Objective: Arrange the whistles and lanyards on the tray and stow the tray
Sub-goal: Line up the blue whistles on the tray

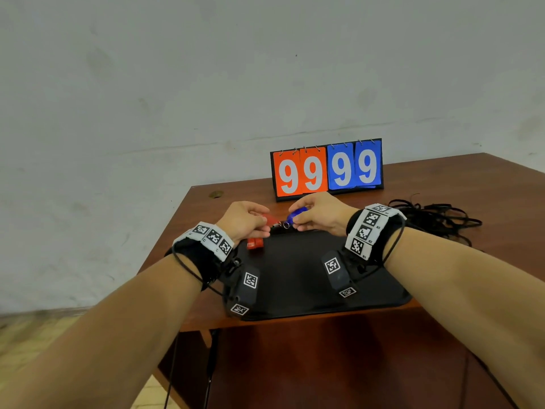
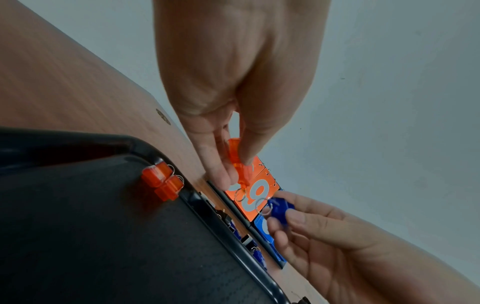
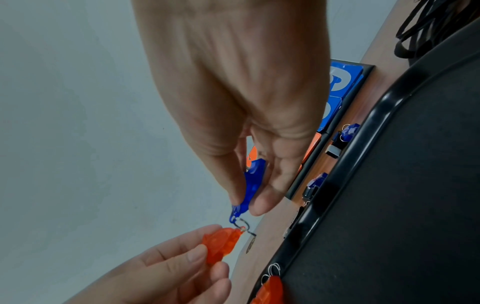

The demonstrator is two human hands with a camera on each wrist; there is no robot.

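We see an orange whistle and a blue whistle held aloft with key rings touching, two orange whistles in the black tray's far corner, and black lanyards heaped beside it.

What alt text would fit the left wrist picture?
A left hand pinches an orange whistle while a right hand holds a blue whistle beside it. Two orange whistles lie on a black tray.

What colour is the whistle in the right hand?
Blue whistle, pinched by the right hand; the right wrist view shows it best.
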